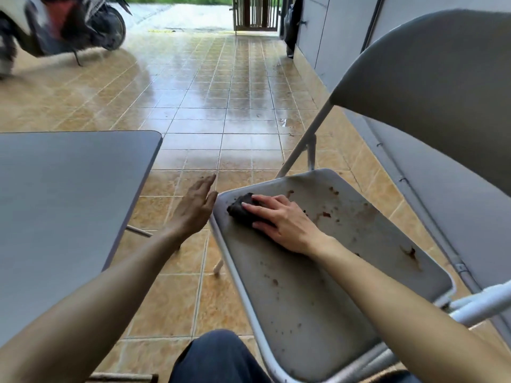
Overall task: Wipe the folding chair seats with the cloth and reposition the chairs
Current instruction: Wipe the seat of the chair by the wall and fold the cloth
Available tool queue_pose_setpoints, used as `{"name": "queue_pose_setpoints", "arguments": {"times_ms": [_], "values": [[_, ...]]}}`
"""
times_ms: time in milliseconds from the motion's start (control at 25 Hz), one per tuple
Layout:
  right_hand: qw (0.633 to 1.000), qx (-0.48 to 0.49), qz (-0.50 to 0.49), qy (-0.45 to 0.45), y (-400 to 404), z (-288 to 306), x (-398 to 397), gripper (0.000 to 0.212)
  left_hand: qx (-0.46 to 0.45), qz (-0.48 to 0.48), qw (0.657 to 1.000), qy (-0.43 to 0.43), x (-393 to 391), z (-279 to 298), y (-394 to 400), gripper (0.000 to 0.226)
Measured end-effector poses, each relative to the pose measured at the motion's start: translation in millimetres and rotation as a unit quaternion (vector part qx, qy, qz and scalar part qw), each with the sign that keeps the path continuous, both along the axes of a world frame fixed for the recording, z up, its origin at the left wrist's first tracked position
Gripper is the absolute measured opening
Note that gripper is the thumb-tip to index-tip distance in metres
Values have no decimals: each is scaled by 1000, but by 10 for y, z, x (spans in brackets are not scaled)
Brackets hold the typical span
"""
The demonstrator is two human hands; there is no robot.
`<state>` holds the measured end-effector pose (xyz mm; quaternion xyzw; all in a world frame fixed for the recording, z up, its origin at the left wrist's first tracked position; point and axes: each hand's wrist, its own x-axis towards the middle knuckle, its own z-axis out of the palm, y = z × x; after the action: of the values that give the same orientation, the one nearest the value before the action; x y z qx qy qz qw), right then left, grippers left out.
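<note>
A grey folding chair stands open at the right, its seat (318,286) speckled with brown dirt spots and its backrest (431,84) rising at the upper right. My right hand (282,225) presses a dark wadded cloth (240,208) flat on the seat's far left corner. My left hand (196,208) hovers just left of the seat's edge, fingers straight and apart, holding nothing. A second grey chair seat or tabletop (69,194) fills the left side.
A scooter (63,23) is parked at the far left on the glossy tan tiled floor (221,106). A grey wall (345,31) runs along the right, behind the chair. A barred wooden gate (255,12) stands at the far end. My knee (218,357) shows at the bottom.
</note>
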<state>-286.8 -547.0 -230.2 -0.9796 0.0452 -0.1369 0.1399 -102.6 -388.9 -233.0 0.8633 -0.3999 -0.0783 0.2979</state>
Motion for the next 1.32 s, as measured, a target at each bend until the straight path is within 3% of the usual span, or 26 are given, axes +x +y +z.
{"name": "queue_pose_setpoints", "arguments": {"times_ms": [80,240,360,440,520,640,760,840,920,1040,1120,1240,1320], "values": [[1000,-17,-17,-3,94,-66,45,41,74,-18,997,26,-105,-179,85,53],[993,-33,-117,-15,-304,-61,-218,37,83,-11,996,-36,-204,-293,174,64],[940,-10,-340,14,-982,-79,-451,37,85,4,995,-56,-229,-332,186,69],[902,31,-431,4,-1143,-71,-259,35,80,9,995,-54,-247,-342,194,68],[916,71,-395,-27,-844,-36,205,33,72,9,996,-46,-232,-333,187,63],[973,69,-218,-39,-8,-49,758,32,62,11,997,-40,-236,-334,190,60],[991,55,-114,-35,171,-42,706,36,61,8,997,-38,-236,-347,216,60],[987,24,-156,-34,-235,-54,502,38,58,11,998,-33,-255,-337,211,55],[965,-1,-260,-22,-839,-94,250,39,53,11,998,-26,-264,-311,194,54],[893,38,-447,-17,-1450,-119,66,36,48,10,998,-24,-259,-310,197,54],[903,53,-427,-13,-1326,-109,231,35,45,8,999,-21,-234,-314,207,54],[966,41,-255,-22,-1027,-117,401,33,40,1,999,-31,-238,-327,212,59],[965,19,-263,-15,-1234,-95,384,34,41,-2,999,-31,-226,-318,214,61]]}}
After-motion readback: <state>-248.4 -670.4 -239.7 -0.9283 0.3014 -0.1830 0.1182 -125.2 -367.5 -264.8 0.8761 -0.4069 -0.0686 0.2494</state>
